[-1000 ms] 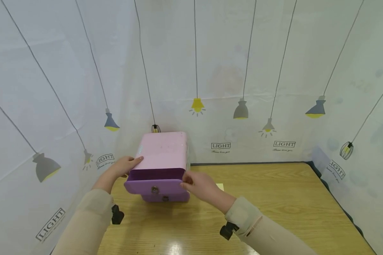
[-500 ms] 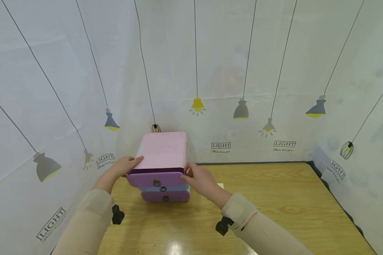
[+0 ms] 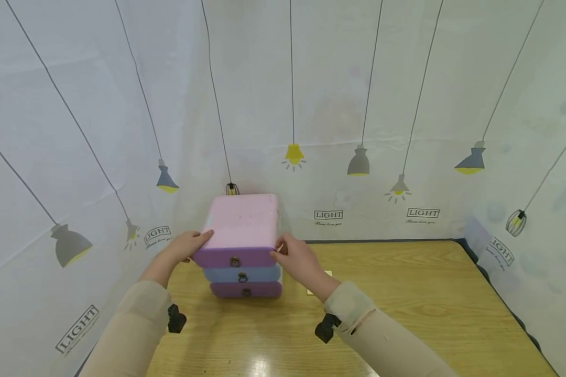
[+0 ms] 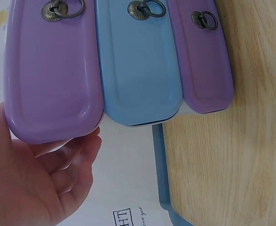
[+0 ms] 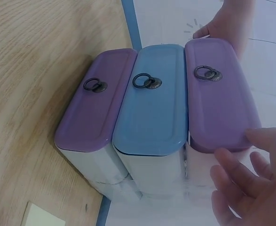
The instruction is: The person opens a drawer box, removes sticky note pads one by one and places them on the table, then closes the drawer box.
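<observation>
A small drawer cabinet (image 3: pixel 245 220) with a pink top stands against the back wall. Its purple top drawer (image 4: pixel 55 75), blue middle drawer (image 4: pixel 140 66) and purple bottom drawer (image 5: pixel 98 108) are pushed in, each with a bronze ring pull. My left hand (image 3: pixel 188 246) grips the cabinet's upper left side, thumb on top and fingers curled along the side. At the other end, my right hand (image 3: pixel 302 262) holds the right corner of the top drawer between thumb and fingertips. The right wrist view shows the thumb (image 5: pixel 264 139) on the drawer's front, fingertips at its end.
A pale yellow paper piece (image 5: pixel 43 217) lies on the wooden table (image 3: pixel 405 303), right of the cabinet and partly behind my right forearm. White cloth walls (image 3: pixel 339 94) printed with hanging lamps enclose the table at the back and sides.
My right hand has pushed the top drawer back into the cabinet, closing the gap under the pink top. The blue middle drawer has come into sight. My left hand has stayed in place.
</observation>
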Action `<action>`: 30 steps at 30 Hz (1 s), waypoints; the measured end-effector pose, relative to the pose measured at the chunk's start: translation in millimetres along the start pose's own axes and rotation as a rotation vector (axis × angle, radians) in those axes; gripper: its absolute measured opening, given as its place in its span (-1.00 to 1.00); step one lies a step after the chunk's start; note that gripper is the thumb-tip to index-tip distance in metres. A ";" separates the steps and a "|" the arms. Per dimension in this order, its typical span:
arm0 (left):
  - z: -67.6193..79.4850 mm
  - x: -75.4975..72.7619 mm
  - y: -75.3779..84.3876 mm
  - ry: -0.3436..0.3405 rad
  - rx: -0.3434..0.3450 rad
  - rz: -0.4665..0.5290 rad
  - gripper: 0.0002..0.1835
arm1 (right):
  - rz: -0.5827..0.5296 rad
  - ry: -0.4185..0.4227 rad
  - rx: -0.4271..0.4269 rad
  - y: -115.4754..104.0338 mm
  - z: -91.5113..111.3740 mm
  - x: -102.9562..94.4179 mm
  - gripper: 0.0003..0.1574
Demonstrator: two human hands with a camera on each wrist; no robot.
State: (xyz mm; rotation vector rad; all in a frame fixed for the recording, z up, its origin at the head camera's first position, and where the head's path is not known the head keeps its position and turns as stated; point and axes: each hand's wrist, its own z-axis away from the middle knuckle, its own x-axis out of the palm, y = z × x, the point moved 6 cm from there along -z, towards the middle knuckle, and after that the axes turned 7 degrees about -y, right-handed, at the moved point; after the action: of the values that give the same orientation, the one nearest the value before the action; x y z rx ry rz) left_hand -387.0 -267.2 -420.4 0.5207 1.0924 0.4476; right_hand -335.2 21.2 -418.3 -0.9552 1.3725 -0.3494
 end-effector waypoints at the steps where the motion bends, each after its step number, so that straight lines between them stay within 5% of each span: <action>1: -0.1 0.2 0.0 0.000 -0.003 0.001 -0.08 | 0.000 0.003 0.004 0.3 -0.4 -0.3 -0.78; 22: 0.2 8.9 2.3 -0.048 -0.035 0.061 -0.08 | 0.030 0.079 0.042 3.3 1.7 2.2 -0.77; 30: -2.4 9.7 -1.7 -0.081 -0.041 0.104 0.01 | 0.121 -0.018 -0.078 -2.7 6.8 28.8 -0.80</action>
State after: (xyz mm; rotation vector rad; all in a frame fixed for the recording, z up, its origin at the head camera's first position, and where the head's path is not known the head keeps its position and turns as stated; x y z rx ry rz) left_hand -385.2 -262.5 -429.2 0.5568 0.9798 0.5349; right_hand -321.8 1.5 -436.1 -0.9320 1.4287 -0.1965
